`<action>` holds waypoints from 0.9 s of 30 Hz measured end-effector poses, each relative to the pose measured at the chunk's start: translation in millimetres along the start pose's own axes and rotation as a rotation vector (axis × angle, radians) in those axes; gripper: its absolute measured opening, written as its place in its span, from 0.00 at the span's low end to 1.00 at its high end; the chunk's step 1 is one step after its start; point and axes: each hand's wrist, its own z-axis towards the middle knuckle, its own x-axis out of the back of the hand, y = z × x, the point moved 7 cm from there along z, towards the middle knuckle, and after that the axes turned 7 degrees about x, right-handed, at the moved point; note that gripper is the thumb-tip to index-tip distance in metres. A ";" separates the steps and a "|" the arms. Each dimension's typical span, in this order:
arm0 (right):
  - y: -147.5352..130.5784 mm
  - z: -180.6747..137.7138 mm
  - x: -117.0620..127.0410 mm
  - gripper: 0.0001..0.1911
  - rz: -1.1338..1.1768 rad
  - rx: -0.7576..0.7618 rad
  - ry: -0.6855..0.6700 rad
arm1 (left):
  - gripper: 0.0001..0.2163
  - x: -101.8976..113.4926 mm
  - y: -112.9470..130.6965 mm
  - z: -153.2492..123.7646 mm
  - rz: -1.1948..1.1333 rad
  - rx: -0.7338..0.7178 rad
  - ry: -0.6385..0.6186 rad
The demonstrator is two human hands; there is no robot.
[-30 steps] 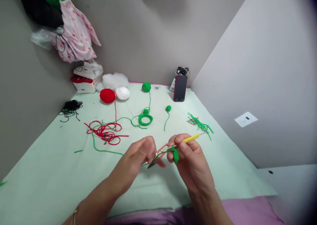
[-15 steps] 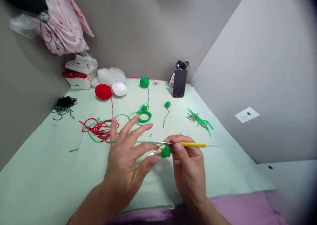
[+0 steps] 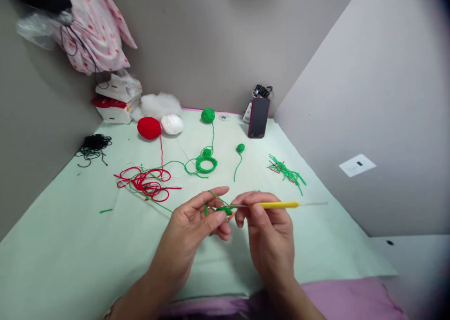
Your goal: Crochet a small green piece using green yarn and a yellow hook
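My left hand (image 3: 195,224) pinches a small green crochet piece (image 3: 225,210) between thumb and fingers, mostly covered by them. Green yarn (image 3: 218,197) runs over its raised index finger and down toward the tangle at the left. In my right hand (image 3: 269,231) is a crochet hook with a yellow handle (image 3: 281,205), held level. Its metal tip points left and meets the crochet piece. A small orange-red bit (image 3: 231,216) shows just under the piece; I cannot make out what it is.
Tangled red yarn (image 3: 147,184) and coiled green yarn (image 3: 206,164) lie beyond my hands. Red (image 3: 149,128), white (image 3: 172,124) and green (image 3: 208,115) yarn balls stand behind. A phone (image 3: 259,118) leans at the back right. Green scraps (image 3: 286,171) lie right, black yarn (image 3: 94,144) left.
My left hand, earlier spread wide with yarn stretched across it, has closed on the crochet piece, its index finger now carrying the yarn. The hook remains in my right hand. The view has shifted slightly.
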 end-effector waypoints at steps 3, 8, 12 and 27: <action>0.4 3.3 -0.7 0.08 0.051 -0.047 -0.031 | 0.13 1.1 0.9 -2.6 0.015 -0.009 -0.011; -10.1 0.6 0.0 0.08 -0.056 0.054 -0.129 | 0.12 3.5 2.6 -6.9 0.080 -0.036 0.001; -29.4 -5.4 -3.0 0.10 -0.281 0.275 -0.223 | 0.13 6.0 7.9 -11.0 0.171 -0.094 0.057; -51.4 -35.5 -34.8 0.16 -1.063 0.943 -0.453 | 0.18 17.0 12.5 -14.9 0.337 -0.207 0.232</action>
